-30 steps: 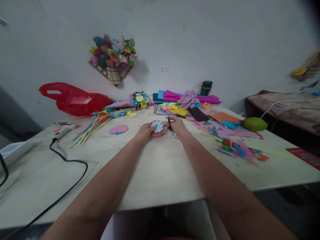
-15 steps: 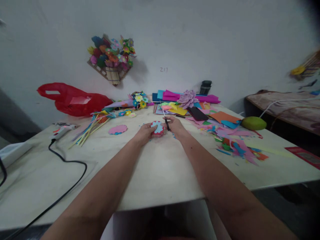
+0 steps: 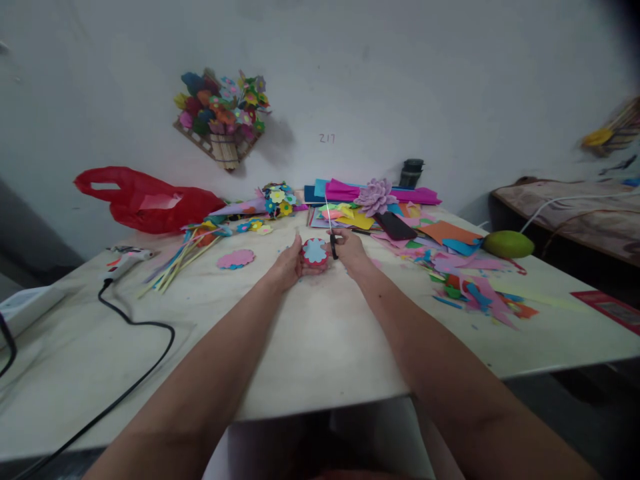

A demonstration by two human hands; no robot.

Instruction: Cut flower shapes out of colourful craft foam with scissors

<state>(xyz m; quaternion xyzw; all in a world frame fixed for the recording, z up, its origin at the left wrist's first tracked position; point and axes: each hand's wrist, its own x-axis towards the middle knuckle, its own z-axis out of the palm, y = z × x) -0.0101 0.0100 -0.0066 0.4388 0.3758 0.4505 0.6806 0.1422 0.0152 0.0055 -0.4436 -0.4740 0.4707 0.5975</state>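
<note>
A light blue paper flower on a red scalloped piece (image 3: 315, 251) rests on the fingers of my left hand (image 3: 288, 264), whose thumb is raised at its left side. My right hand (image 3: 351, 252) is closed around the black handles of a pair of scissors (image 3: 333, 245). Their thin blades point away from me, and the handles are close to the right edge of the flower piece. Left of my hands lies a pink scalloped paper piece (image 3: 236, 259) with blue showing under its edge.
At left are a glue gun (image 3: 123, 264) with a black cord, a red plastic bag (image 3: 150, 200) and thin sticks (image 3: 177, 262). At right lie paper scraps (image 3: 480, 293), a phone (image 3: 395, 226) and a green mango-like fruit (image 3: 509, 245). A purple flower (image 3: 377, 197) sits at the back.
My left thumb has lifted off the flower, so its whole blue face shows. In my right hand the scissors have turned slightly more upright, blades swinging right.
</note>
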